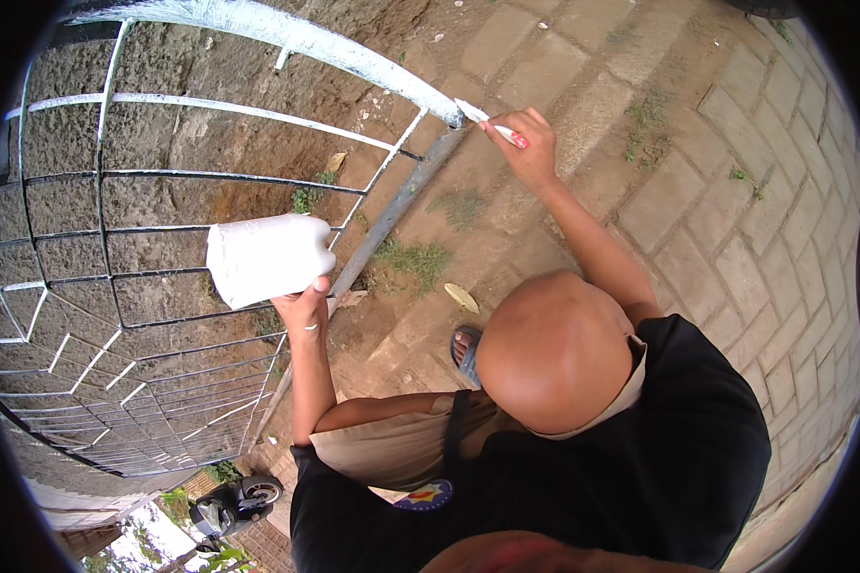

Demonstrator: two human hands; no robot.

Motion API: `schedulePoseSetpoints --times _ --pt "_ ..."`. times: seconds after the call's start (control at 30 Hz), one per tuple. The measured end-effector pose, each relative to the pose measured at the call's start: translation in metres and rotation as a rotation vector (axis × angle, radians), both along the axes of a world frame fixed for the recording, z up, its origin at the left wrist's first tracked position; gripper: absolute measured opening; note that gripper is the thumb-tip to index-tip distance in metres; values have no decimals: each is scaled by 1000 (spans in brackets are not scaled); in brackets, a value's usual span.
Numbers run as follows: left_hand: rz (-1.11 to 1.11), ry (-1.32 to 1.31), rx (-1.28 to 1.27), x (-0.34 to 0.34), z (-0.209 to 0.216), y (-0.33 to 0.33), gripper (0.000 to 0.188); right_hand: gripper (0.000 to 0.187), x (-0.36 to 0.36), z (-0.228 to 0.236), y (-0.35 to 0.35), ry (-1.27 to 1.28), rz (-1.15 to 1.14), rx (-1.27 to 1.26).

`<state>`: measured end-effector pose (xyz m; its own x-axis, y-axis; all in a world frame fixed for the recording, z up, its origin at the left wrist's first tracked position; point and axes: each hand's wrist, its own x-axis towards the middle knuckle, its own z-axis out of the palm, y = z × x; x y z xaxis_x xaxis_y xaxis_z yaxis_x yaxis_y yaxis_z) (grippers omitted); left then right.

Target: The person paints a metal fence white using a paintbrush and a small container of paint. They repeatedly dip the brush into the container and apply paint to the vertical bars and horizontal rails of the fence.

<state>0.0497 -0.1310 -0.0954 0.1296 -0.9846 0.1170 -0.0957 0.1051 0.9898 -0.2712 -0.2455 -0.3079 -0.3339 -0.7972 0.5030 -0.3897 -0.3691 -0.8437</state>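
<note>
My left hand (303,307) is closed on a white plastic container (269,260), which looks like a cut-off bottle lying on its side in the view, its wide end to the left and its rounded base to the right. What is inside it is hidden. In my right hand (527,145) a paintbrush (506,132) with a white and red handle is pinched. Its white-coated bristles touch the end of a thick white-painted pipe (354,59). That pipe frames a metal grille (105,177) whose bars are partly white and partly black.
A grey unpainted pipe (392,212) runs along the grille's edge. Block paving (774,220) with tufts of grass (413,258) spreads to the right. My bent knee (556,351) is close below, with a sandalled foot (465,349) beside it. A motorcycle (234,504) stands at lower left.
</note>
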Motion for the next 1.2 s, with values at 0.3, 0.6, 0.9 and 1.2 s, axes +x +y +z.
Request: schedulePoseSetpoints --times 0.3,0.6,0.9,1.2 --pt "2 -38 -3 -12 3 3 79 17 4 13 9 -123 -60 134" --pt "-203 -149 122 -45 -16 -3 80 28 -67 225 -12 -307 225 101" --pt "-416 -221 -33 -109 -17 -10 103 24 -50 392 -9 452 950 148" --pt "-438 -225 -79 -117 -24 4 102 17 -22 390 29 805 1257 288"
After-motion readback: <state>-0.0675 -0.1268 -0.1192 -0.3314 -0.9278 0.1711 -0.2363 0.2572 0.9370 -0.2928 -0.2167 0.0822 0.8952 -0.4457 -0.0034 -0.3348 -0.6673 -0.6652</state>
